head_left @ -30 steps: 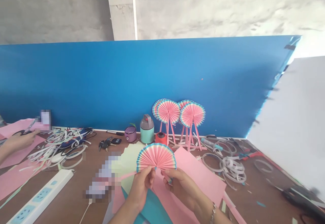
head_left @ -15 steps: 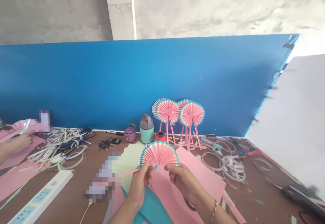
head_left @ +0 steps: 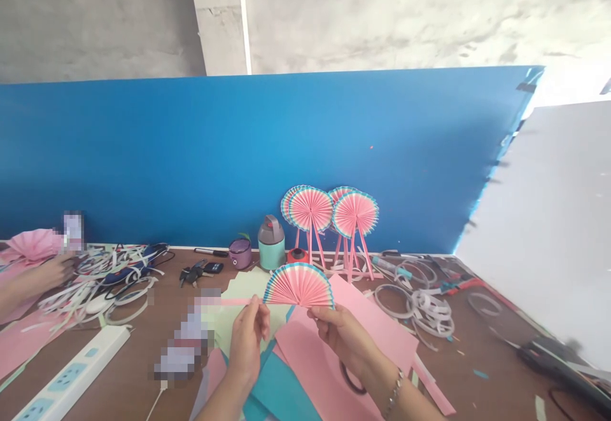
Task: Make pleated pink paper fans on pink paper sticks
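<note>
I hold a pleated pink paper fan with a blue edge, spread in a half circle above the table. My left hand pinches its left end, where a pink strip sticks out to the left. My right hand pinches the fan's right lower corner. Both hands hover over sheets of pink paper, teal paper and pale green paper.
Finished round fans on pink sticks lean on the blue board. In front of them stand a teal bottle and purple cup. Tape rings, keys and a power strip lie about. Another person's hand works at far left.
The fan has been drawn slightly up and right; my left hand slid out along the pink strip. The other person's hand at left lowered toward the table.
</note>
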Available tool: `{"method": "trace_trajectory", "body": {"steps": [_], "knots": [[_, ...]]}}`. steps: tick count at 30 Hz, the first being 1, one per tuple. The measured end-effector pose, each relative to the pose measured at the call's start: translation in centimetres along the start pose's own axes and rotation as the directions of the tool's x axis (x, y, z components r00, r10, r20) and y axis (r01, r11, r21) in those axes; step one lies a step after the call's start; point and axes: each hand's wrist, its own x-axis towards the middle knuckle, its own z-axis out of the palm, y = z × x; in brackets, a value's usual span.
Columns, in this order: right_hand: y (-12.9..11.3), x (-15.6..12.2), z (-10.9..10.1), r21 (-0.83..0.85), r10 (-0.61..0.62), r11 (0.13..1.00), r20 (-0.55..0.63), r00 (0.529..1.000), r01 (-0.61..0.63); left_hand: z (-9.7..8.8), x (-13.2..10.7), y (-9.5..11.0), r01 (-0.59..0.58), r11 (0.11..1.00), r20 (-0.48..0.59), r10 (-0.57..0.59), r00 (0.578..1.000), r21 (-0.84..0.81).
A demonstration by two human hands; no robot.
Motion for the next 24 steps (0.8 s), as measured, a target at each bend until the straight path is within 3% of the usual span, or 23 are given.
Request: {"method": "trace_trajectory", "body": {"steps": [4,6,8,12,14,16,17,18,20,21,22,24], "knots": [[0.4,0.7,-0.7,0.065,0.009,0.998,-0.029,1.000,-0.007,0.0,-0.3,0.1,-0.061,0.996,0.097,0.053,0.994,0.072],[0.5,1.1,-1.1,0.153,0.011,0.988,-0.071,0.997,0.000,0.0,-0.8,0.2,-0.138,0.975,0.163,0.110,0.980,0.176],[0.3,1.3,-1.3,0.232,0.020,0.973,-0.120,0.993,0.009,0.1,-1.7,0.1,-0.265,0.920,0.157,0.228,0.961,0.289],[-0.6,1.1,-0.9,0.226,-0.048,0.970,-0.200,0.979,0.093,0.4,-3.7,-1.0,-0.505,0.802,0.227,0.452,0.863,0.319],[-0.9,0.9,-0.7,0.179,-0.106,0.973,-0.218,0.970,0.146,0.7,-4.2,-1.5,-0.585,0.751,0.145,0.571,0.808,0.306],[-0.9,0.8,-0.5,0.133,-0.139,0.977,-0.202,0.969,0.168,0.8,-4.1,-1.5,-0.689,0.628,0.141,0.693,0.706,0.363],[-0.8,0.7,-0.5,0.110,-0.149,0.979,-0.185,0.971,0.171,0.7,-3.9,-1.4,-0.710,0.561,0.166,0.722,0.671,0.426],[-0.6,0.7,-0.5,0.087,-0.153,0.982,-0.164,0.975,0.168,0.7,-3.5,-1.2,-0.707,0.513,0.205,0.720,0.663,0.486],[-0.3,0.7,-0.6,0.053,-0.149,0.986,-0.136,0.979,0.158,0.5,-2.7,-0.8,-0.648,0.513,0.162,0.700,0.695,0.564],[-0.2,0.7,-0.7,0.044,-0.145,0.987,-0.133,0.980,0.152,0.5,-2.3,-0.7,-0.591,0.564,0.127,0.653,0.747,0.577],[-0.1,0.7,-0.7,0.041,-0.141,0.988,-0.136,0.981,0.147,0.6,-2.1,-0.6,-0.497,0.650,0.097,0.549,0.830,0.574],[-0.1,0.6,-0.7,0.044,-0.136,0.989,-0.139,0.981,0.143,0.9,-1.9,-0.5,-0.308,0.815,0.059,0.321,0.945,0.491]]}}
